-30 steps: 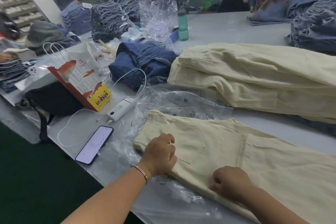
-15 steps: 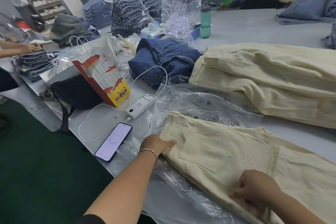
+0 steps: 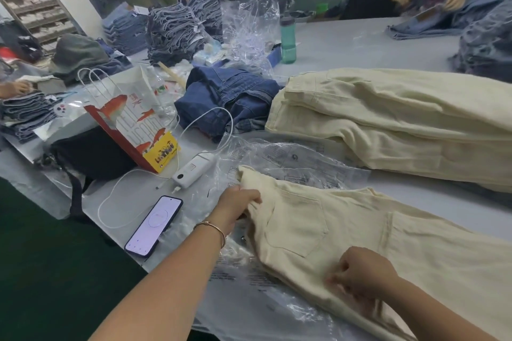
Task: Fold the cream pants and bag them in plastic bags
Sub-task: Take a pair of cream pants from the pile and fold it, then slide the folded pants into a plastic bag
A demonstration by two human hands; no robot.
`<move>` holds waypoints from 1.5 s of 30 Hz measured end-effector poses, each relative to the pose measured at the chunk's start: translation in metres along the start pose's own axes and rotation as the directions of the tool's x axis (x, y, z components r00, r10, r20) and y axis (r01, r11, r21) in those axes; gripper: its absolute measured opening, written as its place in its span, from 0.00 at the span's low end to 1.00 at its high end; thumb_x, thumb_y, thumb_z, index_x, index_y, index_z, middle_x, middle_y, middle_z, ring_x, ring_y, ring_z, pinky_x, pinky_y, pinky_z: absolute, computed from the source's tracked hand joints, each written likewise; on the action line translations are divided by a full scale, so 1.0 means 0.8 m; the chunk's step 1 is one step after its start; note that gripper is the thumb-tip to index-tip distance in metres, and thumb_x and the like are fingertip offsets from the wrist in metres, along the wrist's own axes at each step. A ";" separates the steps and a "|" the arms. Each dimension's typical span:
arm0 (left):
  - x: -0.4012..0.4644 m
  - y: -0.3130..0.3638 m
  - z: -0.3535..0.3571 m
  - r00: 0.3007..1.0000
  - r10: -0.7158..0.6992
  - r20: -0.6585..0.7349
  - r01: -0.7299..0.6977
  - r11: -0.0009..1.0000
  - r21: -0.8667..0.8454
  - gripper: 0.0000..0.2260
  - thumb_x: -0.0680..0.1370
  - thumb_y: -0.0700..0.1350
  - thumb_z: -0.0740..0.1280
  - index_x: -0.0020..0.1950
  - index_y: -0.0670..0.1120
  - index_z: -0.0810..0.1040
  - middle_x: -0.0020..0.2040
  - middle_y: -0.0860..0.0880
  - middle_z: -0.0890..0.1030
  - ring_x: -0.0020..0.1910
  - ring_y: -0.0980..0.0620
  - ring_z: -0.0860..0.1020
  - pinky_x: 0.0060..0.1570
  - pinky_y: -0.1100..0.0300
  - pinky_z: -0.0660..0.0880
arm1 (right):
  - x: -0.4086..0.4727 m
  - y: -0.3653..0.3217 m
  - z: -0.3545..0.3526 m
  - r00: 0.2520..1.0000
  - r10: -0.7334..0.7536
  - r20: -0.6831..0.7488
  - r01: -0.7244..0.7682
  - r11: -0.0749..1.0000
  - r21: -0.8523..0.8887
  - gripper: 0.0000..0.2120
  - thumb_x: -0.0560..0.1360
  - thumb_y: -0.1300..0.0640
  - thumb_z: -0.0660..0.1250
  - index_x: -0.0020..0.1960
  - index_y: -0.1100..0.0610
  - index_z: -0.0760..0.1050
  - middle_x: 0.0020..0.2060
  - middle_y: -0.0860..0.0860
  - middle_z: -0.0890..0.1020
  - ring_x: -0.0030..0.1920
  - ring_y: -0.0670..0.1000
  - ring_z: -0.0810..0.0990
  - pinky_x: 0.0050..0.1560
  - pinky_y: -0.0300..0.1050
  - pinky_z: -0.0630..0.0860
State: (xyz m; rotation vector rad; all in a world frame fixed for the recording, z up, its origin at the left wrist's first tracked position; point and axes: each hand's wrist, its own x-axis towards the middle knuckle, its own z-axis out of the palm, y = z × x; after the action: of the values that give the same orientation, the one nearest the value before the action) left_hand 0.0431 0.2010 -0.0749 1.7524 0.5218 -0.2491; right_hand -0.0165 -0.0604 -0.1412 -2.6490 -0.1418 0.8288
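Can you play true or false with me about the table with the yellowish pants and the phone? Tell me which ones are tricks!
1. The left hand grips the waist edge of the cream pants. True.
2. The phone lies on top of the pants. False: it lies on the table, left of them.
3. A green bottle stands upright near the back. True.
4. The pants are already inside a plastic bag. False: they lie on top of the bags.
5. The right hand is up in the air. False: it rests on the pants, fingers curled into the cloth.
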 end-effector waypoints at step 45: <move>-0.140 -0.072 0.328 0.919 0.298 0.259 -0.381 0.499 0.779 0.15 0.77 0.59 0.62 0.52 0.49 0.66 0.45 0.53 0.76 0.45 0.49 0.77 0.40 0.57 0.69 | -0.231 0.387 -0.052 0.634 0.717 -0.291 -0.383 0.617 0.687 0.29 0.70 0.51 0.72 0.64 0.60 0.65 0.58 0.60 0.74 0.57 0.61 0.73 0.57 0.56 0.74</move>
State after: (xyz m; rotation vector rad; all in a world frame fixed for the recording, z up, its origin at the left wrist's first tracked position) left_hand -0.0532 -0.0656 -0.1413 2.7102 -0.0852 -0.3142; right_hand -0.1482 -0.3984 -0.1248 -2.1904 1.0268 0.1527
